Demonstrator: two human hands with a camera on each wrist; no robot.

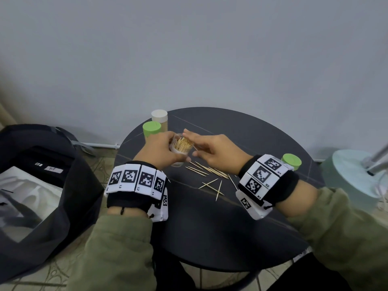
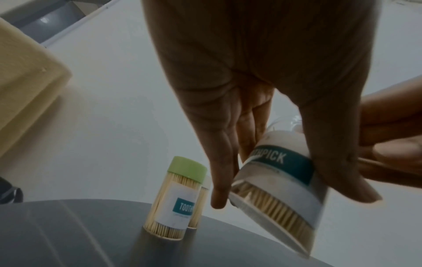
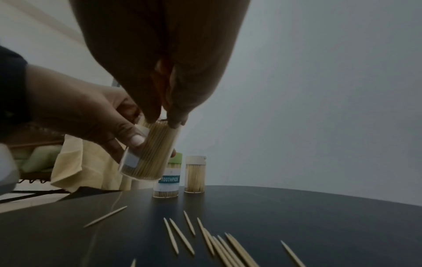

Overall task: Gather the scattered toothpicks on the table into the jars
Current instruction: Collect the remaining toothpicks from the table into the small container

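Filling the open jar [image 1: 180, 147]
My left hand [image 1: 161, 149] grips it; right hand [image 1: 212, 151] pinches in light, slippery toothpicks [image 1: 206, 171], best pinched mid-shaft.

You're probably in a home: round dark table [image 1: 241, 217] against a plain wall [image 1: 189, 49], patterned tile floor [image 1: 100, 162], yellow curtain [image 2: 23, 86].

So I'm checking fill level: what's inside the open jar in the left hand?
The open jar is packed with upright toothpicks. The left hand and the jar's label cover part of its wall, so the whole filling isn't visible.
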